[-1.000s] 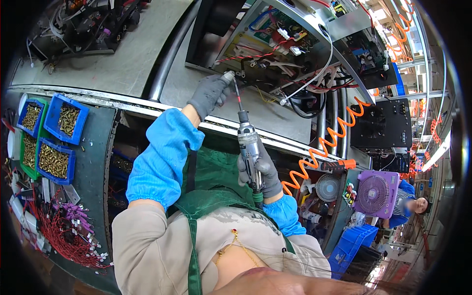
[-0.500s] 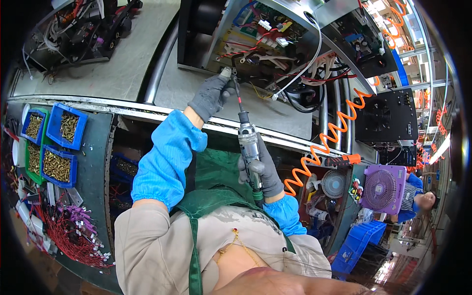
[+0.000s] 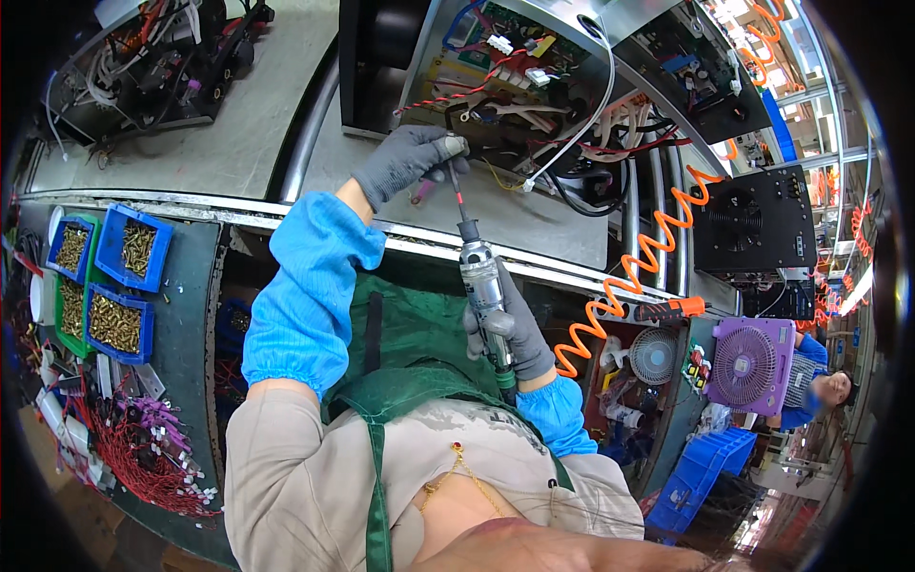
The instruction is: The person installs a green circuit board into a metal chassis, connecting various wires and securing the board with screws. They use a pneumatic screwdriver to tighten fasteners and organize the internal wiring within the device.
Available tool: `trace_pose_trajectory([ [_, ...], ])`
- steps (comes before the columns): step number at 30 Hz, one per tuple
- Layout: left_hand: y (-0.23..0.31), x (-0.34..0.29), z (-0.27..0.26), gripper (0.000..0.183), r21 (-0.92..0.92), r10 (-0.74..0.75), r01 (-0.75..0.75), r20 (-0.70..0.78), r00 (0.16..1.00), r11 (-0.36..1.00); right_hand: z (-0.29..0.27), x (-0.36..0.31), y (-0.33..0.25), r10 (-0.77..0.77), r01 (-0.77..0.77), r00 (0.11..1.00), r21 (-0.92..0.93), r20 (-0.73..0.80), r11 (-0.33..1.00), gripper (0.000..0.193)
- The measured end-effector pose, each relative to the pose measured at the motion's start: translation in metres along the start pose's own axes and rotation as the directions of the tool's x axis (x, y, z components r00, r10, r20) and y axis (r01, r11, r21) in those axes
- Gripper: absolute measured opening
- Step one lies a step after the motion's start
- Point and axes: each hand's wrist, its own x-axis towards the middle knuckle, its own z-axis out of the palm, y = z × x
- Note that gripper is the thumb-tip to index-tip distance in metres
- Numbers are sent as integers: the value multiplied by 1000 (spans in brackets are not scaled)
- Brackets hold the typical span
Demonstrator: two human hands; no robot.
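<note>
Since 1 second ago I see my left hand (image 3: 405, 162) has crept up the table (image 3: 238, 143) with the open chassis (image 3: 534, 86), fingers pinched on the bit tip by its wiring. My right hand (image 3: 515, 329) stays wrapped around the pneumatic screwdriver (image 3: 481, 286), so driving looks close.

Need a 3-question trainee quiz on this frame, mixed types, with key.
1. True or false: the right hand grips the powered screwdriver by its body.
2. Multiple choice: the left hand is at A) the blue bins of brass screws, B) the screwdriver's bit tip beside the open chassis, C) the purple fan.
3. Fill in: the coiled air hose is ____ in colour.

Key: 1 true; 2 B; 3 orange.
</note>
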Motion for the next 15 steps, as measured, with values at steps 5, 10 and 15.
trace_pose_trajectory([
  [5, 9, -9, 20, 29, -252, -103, 97, -10, 995, 963, -1, 2, 9, -42, 36, 998, 111, 51, 993, 109],
  [10, -24, -3, 29, 24, -749, -116, -19, -127, 985, 663, 0, 0, 5, -22, 21, 1000, 38, 15, 999, 110],
  [15, -20, -5, 30, 23, -694, -78, -45, -145, 986, 719, -2, 0, 4, -31, 31, 999, 19, 6, 999, 110],
])
